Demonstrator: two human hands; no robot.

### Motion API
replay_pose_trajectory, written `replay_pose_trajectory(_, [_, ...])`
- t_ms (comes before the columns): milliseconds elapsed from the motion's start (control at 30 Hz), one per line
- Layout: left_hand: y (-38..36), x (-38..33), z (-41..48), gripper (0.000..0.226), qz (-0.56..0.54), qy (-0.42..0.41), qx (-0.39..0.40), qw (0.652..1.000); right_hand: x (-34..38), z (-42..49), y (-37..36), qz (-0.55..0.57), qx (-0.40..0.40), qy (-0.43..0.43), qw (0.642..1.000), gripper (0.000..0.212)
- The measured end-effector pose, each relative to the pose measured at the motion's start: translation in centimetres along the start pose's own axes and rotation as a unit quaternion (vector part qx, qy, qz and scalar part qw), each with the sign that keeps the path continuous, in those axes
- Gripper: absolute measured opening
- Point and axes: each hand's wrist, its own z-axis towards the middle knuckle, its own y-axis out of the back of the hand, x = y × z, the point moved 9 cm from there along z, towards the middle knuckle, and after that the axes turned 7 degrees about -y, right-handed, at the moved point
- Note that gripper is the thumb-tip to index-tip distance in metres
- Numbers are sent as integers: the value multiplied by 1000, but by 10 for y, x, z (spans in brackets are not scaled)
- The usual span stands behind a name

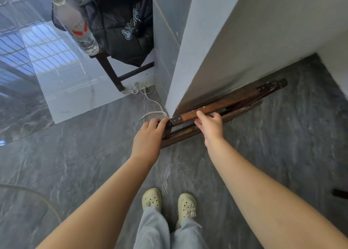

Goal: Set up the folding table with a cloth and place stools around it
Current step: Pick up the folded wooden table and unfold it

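Observation:
The folded wooden table [235,102] stands on edge against a white wall, its brown frame and metal hinges showing from above. My left hand [150,135] grips the near end of the frame at the wall's corner. Just right of it, my right hand [211,125] holds the top rail, thumb over the wood. A dark wooden stool [113,71] stands at the back left, with a clear water bottle [75,22] and a black padded jacket [124,26] on it. No cloth is in view.
A white wall corner [180,69] stands just behind the table's near end. A white cord [150,102] trails on the grey marble floor [75,164] by the stool. My feet in pale clogs [169,201] stand close below.

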Motion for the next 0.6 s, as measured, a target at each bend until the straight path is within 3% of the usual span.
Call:
replay_pose_trajectory(133, [-8, -11, -14, 84, 9, -8, 29, 999, -14, -13, 12, 4, 8, 15, 1000, 55])
replay_pose_trajectory(600, [-65, -71, -118, 72, 34, -10, 41, 999, -88, -57, 103, -30, 16, -5, 999, 45])
